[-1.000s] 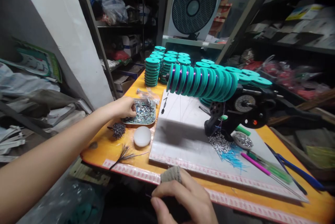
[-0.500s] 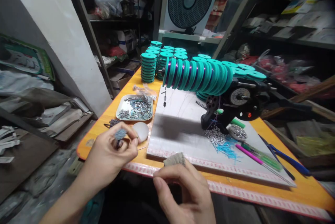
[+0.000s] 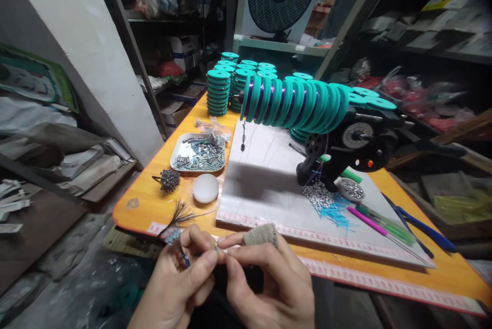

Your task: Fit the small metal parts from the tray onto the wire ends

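Note:
My left hand is closed in a pinch on a tiny bluish object too small to name. Against it my right hand presses thumb and forefinger together; whatever lies in that pinch is hidden. A grey cloth finger sleeve wraps a finger of the right hand, and a blue-grey patch shows at the left hand. Just beyond the left hand lies a bundle of thin dark strands. A round white disc and a dark spiky cluster sit farther back.
A white tray holds many small metal and greenish pieces. Teal spools line a black winding machine over a grey board. White beads, blue strips, a magenta-handled tool and blue-handled pliers lie right.
My left hand has moved right and down from beside the white disc to meet my right hand, uncovering the strands and spiky cluster. The fingertips, formerly apart, are now together.

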A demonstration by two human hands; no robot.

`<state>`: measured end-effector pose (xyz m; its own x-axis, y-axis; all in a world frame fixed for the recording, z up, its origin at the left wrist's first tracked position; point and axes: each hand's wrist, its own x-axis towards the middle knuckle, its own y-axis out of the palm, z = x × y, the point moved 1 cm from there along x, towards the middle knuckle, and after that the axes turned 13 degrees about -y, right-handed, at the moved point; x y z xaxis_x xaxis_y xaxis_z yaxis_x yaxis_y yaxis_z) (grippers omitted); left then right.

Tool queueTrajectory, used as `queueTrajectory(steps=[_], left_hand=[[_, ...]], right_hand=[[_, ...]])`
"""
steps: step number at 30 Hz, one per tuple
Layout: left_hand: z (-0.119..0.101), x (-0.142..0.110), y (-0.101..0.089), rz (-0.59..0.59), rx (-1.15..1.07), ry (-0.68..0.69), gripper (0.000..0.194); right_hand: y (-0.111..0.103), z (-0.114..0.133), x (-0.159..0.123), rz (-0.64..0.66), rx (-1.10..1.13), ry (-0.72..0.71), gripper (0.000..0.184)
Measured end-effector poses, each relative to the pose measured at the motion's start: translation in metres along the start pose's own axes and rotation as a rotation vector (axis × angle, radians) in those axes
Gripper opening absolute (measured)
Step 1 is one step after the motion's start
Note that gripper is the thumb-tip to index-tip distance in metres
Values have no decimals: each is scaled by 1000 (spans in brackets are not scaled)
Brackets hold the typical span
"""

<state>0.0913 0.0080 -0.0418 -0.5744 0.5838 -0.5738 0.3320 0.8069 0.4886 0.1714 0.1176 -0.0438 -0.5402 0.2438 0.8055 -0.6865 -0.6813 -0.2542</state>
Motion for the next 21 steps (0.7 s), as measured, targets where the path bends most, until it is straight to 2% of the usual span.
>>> queueTrajectory(steps=[9, 14, 21], left_hand=[[2, -2, -4, -19, -10, 3, 42], [1, -3, -2, -37, -14, -7, 44], [2, -2, -5, -25, -19, -23, 41]], right_hand=[[3, 1, -1, -24, 24, 15, 26], [8, 3, -2, -127, 36, 38, 23], [1, 2, -1, -13, 31, 27, 28]])
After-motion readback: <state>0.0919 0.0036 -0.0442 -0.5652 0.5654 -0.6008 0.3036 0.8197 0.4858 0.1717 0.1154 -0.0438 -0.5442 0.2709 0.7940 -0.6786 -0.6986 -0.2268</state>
